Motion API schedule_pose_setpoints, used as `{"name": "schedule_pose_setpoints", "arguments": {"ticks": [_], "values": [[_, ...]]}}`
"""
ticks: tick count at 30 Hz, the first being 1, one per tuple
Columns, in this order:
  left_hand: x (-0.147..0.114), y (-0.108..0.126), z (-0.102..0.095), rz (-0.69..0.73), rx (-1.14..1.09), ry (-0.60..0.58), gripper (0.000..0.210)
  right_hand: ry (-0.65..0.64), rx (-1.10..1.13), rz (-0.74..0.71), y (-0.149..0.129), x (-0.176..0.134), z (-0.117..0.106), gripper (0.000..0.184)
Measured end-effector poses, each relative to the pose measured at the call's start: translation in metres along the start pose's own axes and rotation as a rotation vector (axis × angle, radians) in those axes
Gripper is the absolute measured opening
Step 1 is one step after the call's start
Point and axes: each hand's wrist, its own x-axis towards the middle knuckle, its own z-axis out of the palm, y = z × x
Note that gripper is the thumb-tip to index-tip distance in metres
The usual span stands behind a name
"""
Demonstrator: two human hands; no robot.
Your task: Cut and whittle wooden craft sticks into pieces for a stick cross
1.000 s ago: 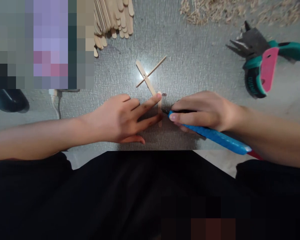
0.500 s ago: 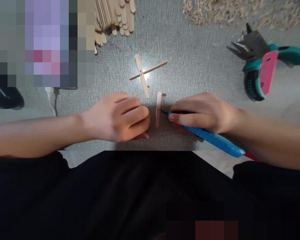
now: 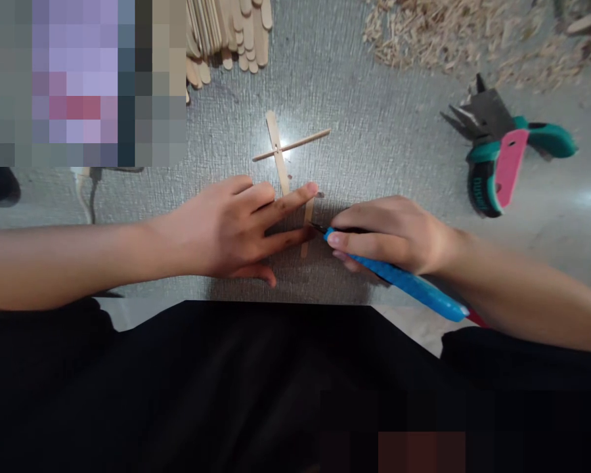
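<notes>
While I watched through the head camera, a short wooden stick (image 3: 309, 210) lay on the grey table (image 3: 335, 92), under 2 outstretched fingers of the half-spread left hand (image 3: 241, 226); how hard that hand pressed, I could not tell. I saw the right hand (image 3: 391, 230) wrapped around a blue-handled tool (image 3: 411, 284), its dark tip at the short stick's right edge. Beyond the short stick sat 2 crossed sticks (image 3: 276, 148); well to its right lay pliers (image 3: 512, 154).

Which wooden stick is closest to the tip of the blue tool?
The single stick between the left hand and right hand, partly covered. The blue tool's tip is right beside it; the crossed pair and piled sticks lie farther away.
</notes>
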Motion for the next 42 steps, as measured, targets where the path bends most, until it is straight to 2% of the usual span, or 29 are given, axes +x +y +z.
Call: {"name": "schedule_pose_setpoints", "arguments": {"ticks": [2, 4, 6, 8, 11, 18, 23, 28, 34, 36, 38, 40, 42], "values": [[0.0, 0.0, 0.0, 0.005, 0.021, -0.016, 0.071, 0.009, -0.012, -0.029, 0.003, -0.001, 0.001, 0.039], [0.0, -0.001, 0.003, 0.012, 0.081, -0.029, 0.072, 0.031, -0.05, -0.118, 0.008, -0.004, 0.003, 0.034], [-0.001, -0.001, 0.005, 0.036, 0.177, -0.002, 0.074, 0.07, -0.104, -0.236, 0.015, -0.007, 0.005, 0.027], [-0.001, -0.002, 0.007, 0.073, 0.27, 0.047, 0.078, 0.092, -0.133, -0.277, 0.019, -0.01, 0.006, 0.025], [0.0, -0.003, 0.004, 0.132, 0.326, 0.098, 0.08, 0.048, -0.084, -0.193, 0.016, -0.01, 0.004, 0.028], [0.0, -0.002, -0.004, 0.086, 0.232, -0.01, 0.074, 0.02, 0.012, 0.086, -0.015, -0.005, -0.003, 0.036], [0.0, -0.004, -0.002, 0.114, 0.18, 0.051, 0.075, 0.026, 0.034, 0.108, -0.017, -0.004, -0.004, 0.038], [0.004, -0.005, -0.002, 0.142, 0.303, 0.071, 0.078, 0.014, 0.035, 0.092, -0.008, -0.002, -0.005, 0.035], [0.002, -0.006, -0.002, 0.129, 0.207, 0.089, 0.068, -0.047, 0.07, -0.018, 0.006, 0.001, -0.013, 0.034], [0.002, -0.007, -0.002, 0.113, 0.159, 0.085, 0.065, -0.056, 0.121, 0.026, 0.005, 0.003, -0.015, 0.036], [0.002, -0.007, -0.002, 0.101, 0.145, 0.057, 0.064, -0.053, 0.188, 0.135, -0.001, 0.006, -0.016, 0.039], [0.004, -0.007, -0.004, 0.109, 0.173, 0.049, 0.062, -0.057, 0.238, 0.244, -0.008, 0.008, -0.017, 0.041], [0.005, -0.006, -0.007, 0.13, 0.208, 0.067, 0.062, -0.071, 0.26, 0.296, -0.015, 0.009, -0.017, 0.043]]}}
